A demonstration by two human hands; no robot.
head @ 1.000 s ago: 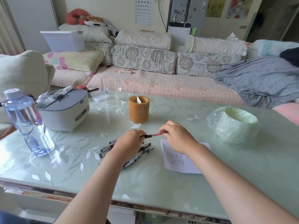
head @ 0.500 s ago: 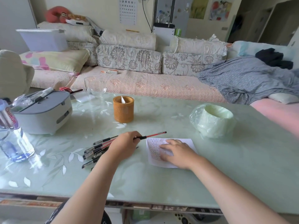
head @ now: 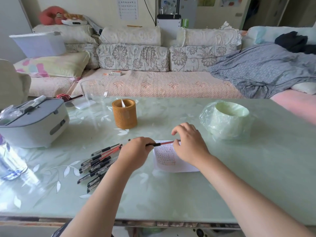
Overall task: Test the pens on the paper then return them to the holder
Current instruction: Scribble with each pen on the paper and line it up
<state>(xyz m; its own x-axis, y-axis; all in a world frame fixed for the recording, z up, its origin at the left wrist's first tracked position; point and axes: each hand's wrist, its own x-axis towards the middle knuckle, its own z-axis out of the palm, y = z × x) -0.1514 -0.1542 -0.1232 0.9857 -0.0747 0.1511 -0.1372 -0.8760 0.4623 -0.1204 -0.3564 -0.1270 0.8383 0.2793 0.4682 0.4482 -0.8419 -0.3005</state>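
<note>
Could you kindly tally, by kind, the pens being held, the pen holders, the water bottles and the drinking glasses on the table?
Held pen: 1
Pen holder: 1
Water bottle: 1
Drinking glass: 1
Total: 4

Left hand [head: 136,151] grips red pen [head: 165,143] over paper [head: 171,159]; right hand [head: 189,142] pinches its far end. Spare pens [head: 95,164] on worktop [head: 171,194], holder [head: 124,113] behind.
</note>
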